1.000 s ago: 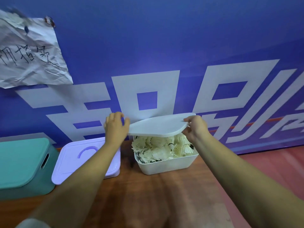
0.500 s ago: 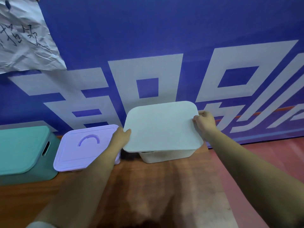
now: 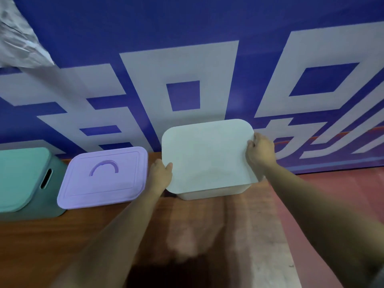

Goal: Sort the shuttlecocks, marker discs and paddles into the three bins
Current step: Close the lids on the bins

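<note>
Fully hidden contents, lid (image 3: 207, 156) over white bin (image 3: 212, 193)

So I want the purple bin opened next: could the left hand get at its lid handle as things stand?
Probably yes, once it lets go: the left hand grips the white lid right beside the purple lid, and nothing lies over its handle.

We read no whole text: blue banner (image 3: 187, 28) carries large white characters, cropped; paper (image 3: 18, 44), upper left, blurred.
</note>
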Motion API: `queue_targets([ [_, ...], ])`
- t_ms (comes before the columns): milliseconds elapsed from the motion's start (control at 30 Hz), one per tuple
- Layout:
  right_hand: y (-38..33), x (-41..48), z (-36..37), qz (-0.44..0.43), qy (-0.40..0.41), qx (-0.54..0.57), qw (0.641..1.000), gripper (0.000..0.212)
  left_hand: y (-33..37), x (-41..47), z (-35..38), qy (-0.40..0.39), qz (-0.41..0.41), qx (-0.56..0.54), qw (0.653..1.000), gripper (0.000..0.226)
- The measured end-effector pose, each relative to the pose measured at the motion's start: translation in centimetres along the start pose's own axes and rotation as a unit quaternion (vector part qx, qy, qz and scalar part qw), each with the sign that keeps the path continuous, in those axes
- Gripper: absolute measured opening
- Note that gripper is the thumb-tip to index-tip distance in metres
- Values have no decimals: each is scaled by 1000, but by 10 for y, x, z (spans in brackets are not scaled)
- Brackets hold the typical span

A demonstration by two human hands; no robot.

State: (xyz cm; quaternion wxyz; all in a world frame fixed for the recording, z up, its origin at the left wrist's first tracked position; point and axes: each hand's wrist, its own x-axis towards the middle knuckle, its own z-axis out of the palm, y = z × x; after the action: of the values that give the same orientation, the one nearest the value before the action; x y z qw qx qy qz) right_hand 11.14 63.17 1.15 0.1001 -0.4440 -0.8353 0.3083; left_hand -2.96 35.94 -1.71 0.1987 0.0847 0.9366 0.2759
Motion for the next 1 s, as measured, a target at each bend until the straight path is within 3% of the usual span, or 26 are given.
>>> queue_targets([
  [233, 9, 3, 8, 54, -55, 45, 996, 37, 12, 6, 14, 20, -43, -5, 999, 31],
  [300, 12, -2, 13, 59, -51, 59, 995, 32, 13, 5, 12, 31, -19, -10, 999, 33],
  [433, 16, -8, 20, 44, -32, 56, 997, 22, 10, 14, 4, 7, 12, -65, 998, 61],
  [533, 18, -3, 22, 33, -22, 27, 999, 20, 7, 20, 11, 14, 22, -56, 998, 54],
  [600, 21, 3, 24, 32, -8, 7, 999, 18, 5, 20, 20, 70, 50, -1, 996, 46],
  [700, 24, 9, 30, 18, 18, -41, 999, 20, 2, 17, 27, 133, 91, 62, 985, 49],
  [833, 27, 16, 36, 37, 27, -68, 997, 31, 1, 18, 29, 121, 103, 126, 979, 55],
  [1000, 28, 29, 36, 53, 14, -54, 997, 44, -5, 30, 28, 124, 102, 77, 984, 50],
])
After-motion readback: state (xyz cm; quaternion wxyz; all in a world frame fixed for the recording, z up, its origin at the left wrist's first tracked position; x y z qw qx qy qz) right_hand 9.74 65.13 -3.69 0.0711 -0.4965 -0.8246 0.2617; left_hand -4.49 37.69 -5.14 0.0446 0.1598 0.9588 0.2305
